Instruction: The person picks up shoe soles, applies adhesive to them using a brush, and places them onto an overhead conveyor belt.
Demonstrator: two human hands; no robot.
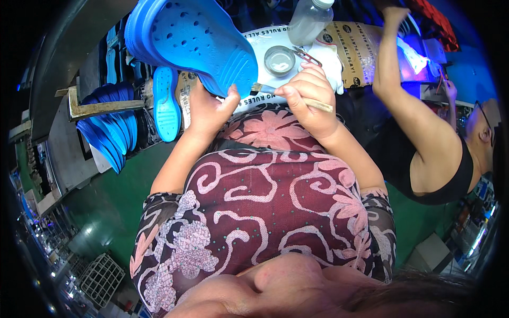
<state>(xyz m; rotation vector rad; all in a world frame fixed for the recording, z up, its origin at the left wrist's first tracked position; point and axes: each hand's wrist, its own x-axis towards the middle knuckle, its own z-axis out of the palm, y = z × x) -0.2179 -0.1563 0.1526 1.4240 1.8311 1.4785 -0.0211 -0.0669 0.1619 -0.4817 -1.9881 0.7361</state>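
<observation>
A blue foam clog (209,37) with holes in its upper is in my left hand (211,110). The thumb presses on its near edge, and the remaining fingers are mostly hidden under it. My right hand (310,103) grips a small flat brush (270,90) with a pale wooden handle. The bristle end meets the clog's edge beside my left thumb; whether it touches cannot be made out. Just beyond the brush, a small glass jar (279,61) stands on the white surface. Red-handled snips (307,55) lie next to it, close to my right fingers.
A clear bottle (310,24) with a white cap stands behind the jar. Left of the clog lies a blue sole (167,106), and farther left a stack of blue shoe parts (114,124). Brown printed cardboard (358,53) covers the table. A co-worker's arm (403,90) reaches in at right.
</observation>
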